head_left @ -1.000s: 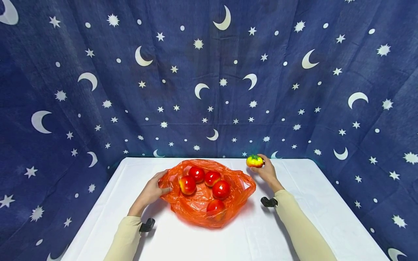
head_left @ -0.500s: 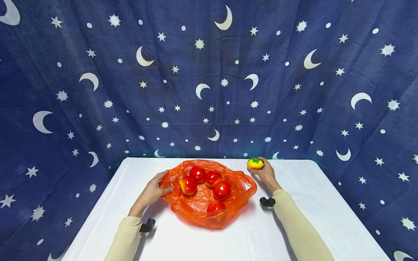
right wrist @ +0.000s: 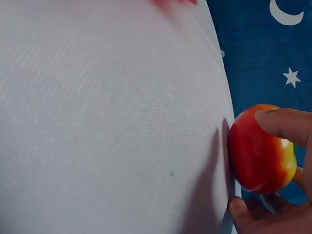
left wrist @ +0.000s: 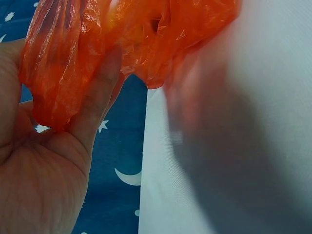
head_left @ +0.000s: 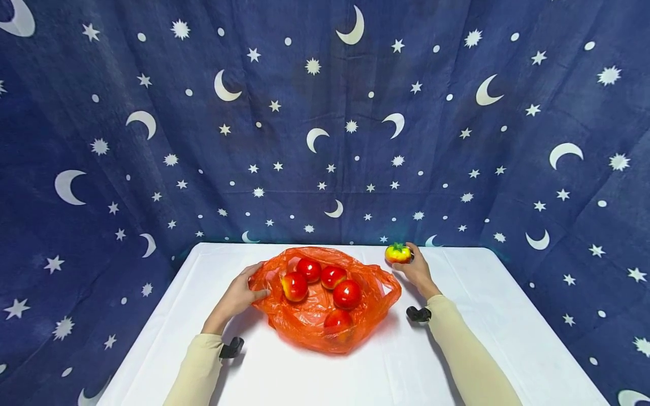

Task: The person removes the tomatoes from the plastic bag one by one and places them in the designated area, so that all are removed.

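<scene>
An orange-red plastic bag (head_left: 310, 332) lies wide open on the white table, with several shiny red and yellow round fruits (head_left: 347, 294) inside. The left hand (head_left: 240, 296) grips the bag's left edge. In the left wrist view, the crinkled plastic passes between the thumb and fingers of the left hand (left wrist: 53, 161). Over at the table's far side, the right hand (head_left: 417, 269) holds a toy tomato (head_left: 398, 253), red and yellow with a green leafy top. Seen in the right wrist view, the thumb presses on the toy tomato (right wrist: 258, 151), and the other fingers are partly hidden.
A white cloth covers the table (head_left: 487, 304), whose far edge meets a dark blue curtain (head_left: 284, 152) with moons and stars. The curtain also hangs at both sides. Dark wrist-worn devices (head_left: 418, 314) sit at each sleeve cuff.
The head view has shifted very slightly. Both hands, the bag and the toy tomato keep nearly the same places.
</scene>
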The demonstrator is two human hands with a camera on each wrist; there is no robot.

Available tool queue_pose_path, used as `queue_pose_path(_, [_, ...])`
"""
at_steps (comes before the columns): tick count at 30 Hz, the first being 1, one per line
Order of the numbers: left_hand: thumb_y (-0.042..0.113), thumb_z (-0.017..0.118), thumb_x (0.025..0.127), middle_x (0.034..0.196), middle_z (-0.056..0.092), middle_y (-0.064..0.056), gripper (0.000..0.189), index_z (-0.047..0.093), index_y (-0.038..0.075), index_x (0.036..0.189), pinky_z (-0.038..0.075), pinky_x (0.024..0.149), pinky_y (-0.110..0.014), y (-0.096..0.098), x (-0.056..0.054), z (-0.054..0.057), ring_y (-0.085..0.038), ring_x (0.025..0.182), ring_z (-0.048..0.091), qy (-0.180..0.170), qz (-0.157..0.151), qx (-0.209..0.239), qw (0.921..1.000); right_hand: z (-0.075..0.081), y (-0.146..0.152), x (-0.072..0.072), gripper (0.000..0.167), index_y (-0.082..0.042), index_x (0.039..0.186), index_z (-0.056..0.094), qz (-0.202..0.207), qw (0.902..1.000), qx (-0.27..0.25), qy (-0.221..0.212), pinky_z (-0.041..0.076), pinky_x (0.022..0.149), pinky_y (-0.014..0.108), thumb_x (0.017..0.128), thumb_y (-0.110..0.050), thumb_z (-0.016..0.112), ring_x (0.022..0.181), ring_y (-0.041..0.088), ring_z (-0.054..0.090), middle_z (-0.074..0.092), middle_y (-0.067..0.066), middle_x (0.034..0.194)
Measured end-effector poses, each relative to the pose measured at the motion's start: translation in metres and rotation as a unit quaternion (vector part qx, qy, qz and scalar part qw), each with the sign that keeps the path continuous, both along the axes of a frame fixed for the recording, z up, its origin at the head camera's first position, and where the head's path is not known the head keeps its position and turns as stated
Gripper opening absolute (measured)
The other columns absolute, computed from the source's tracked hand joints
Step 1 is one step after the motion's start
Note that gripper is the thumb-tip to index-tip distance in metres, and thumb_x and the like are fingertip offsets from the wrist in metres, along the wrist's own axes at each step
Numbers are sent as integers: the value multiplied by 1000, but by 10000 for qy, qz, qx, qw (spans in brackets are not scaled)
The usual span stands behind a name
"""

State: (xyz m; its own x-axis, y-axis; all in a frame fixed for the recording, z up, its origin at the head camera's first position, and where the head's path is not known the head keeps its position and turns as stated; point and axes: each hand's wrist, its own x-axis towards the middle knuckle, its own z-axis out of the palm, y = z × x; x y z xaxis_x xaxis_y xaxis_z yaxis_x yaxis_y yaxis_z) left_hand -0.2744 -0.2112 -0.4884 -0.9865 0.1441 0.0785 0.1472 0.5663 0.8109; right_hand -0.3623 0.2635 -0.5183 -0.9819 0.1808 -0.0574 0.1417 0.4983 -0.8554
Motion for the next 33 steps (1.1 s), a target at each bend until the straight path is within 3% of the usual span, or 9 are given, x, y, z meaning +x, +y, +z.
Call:
queue_pose_path(7, [9,75,80,152,38,-22,79,38,3,150,25,118,-60,1,1,0,-44,141,36,-62,-7,-60,10000,18,0,13,88,-12,155,24,89,9997,-41,224,23,120,59,82,-10,74,146,44,27,26,25,159])
queue_pose_path(15, [10,76,80,152,40,-22,79,38,2,149,26,118,-59,0,0,-1,-43,141,37,68,-62,6,10000,48,0,30,84,-14,155,26,319,9974,65,641,33,116,56,85,-13,73,144,47,30,22,24,160])
queue_pose_path(33, [13,75,81,155,36,-20,80,36,7,151,25,118,-60,2,-2,0,-43,143,33,-163,-20,-98,9998,104,-21,80,73,-12,149,37,627,9823,-47,1765,41,112,51,85,-8,72,145,37,34,32,15,157])
